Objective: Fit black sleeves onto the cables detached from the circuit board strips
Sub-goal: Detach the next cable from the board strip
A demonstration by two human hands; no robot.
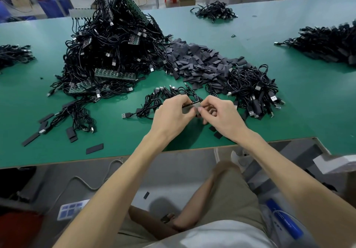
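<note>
Two hands, left hand and right hand, pinch one cable end. I judge it light, limp; grip beside its stiff tip.

On your green surface lie a tall heap of cables with circuit board strips, a spread of black sleeves, and smaller cable bundles.
</note>
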